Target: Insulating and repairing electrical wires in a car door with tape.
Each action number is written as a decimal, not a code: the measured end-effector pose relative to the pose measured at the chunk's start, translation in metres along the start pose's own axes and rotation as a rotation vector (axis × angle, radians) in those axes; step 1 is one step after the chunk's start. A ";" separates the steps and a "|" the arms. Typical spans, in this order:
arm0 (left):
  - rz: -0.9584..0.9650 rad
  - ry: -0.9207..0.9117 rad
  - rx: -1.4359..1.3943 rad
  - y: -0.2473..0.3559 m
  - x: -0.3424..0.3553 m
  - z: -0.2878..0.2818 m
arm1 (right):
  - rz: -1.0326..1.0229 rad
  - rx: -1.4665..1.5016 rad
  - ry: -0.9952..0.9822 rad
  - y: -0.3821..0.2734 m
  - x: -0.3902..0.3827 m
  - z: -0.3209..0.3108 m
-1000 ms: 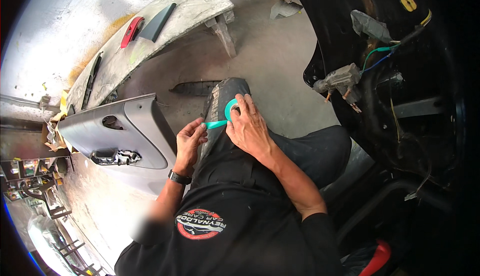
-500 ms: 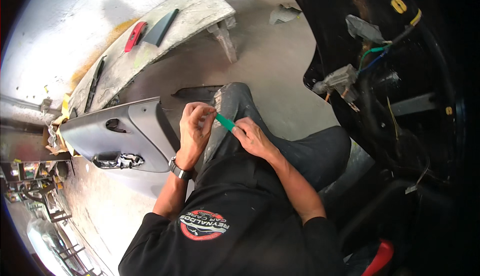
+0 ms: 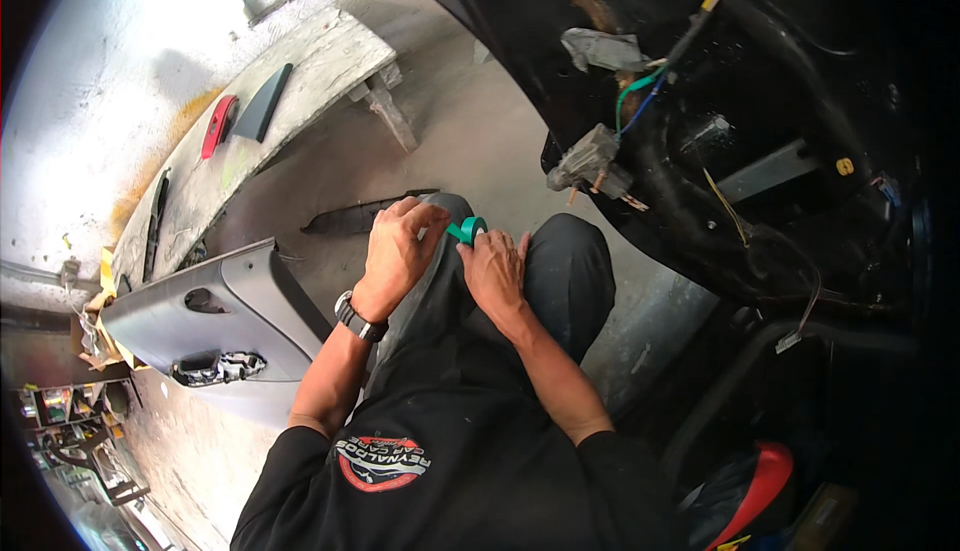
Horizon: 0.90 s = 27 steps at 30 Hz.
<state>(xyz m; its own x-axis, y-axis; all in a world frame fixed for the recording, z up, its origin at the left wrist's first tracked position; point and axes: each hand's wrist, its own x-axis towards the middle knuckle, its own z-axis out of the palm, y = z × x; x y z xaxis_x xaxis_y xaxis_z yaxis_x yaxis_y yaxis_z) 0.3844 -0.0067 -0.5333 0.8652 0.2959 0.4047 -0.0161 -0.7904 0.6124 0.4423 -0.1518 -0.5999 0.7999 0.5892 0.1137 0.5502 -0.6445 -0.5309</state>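
Note:
Over my knees, my right hand [image 3: 497, 269] grips a small roll of green tape [image 3: 475, 228], its round side turned partly toward me. A short strip runs from the roll to my left hand [image 3: 403, 248], where thumb and forefinger pinch its end. Both hands are close together, with only that bit of tape between them. To the right stands a black car door shell [image 3: 640, 151]. A grey connector [image 3: 590, 161] with bare copper wire ends hangs on it, and green and blue wires run up from there.
A grey door trim panel [image 3: 230, 311] leans at my left. Behind it, a worn bench [image 3: 300, 61] bears a red part [image 3: 219, 127] and a dark triangular trim piece [image 3: 264, 103]. A long dark strip [image 3: 350, 217] lies on the floor beyond my knees.
My view has shifted right, toward the door shell. The tape roll now shows above my right hand, and the strip between the hands looks shorter. My right knee has swung inward.

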 end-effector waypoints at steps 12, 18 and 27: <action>0.020 -0.105 -0.109 0.016 0.014 0.002 | -0.142 -0.257 0.029 0.002 -0.005 -0.029; -0.045 -0.142 0.026 0.014 0.006 -0.014 | -0.314 -0.259 0.198 -0.018 -0.044 -0.050; 0.109 -0.171 -0.096 -0.021 0.022 0.004 | -0.474 0.026 -0.109 -0.025 -0.171 -0.354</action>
<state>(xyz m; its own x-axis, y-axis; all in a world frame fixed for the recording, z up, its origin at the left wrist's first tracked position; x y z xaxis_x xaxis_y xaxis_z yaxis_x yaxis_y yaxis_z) 0.4061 0.0143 -0.5404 0.9281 0.1101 0.3558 -0.1546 -0.7554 0.6368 0.3770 -0.4086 -0.3093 0.4322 0.8636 0.2597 0.8406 -0.2816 -0.4627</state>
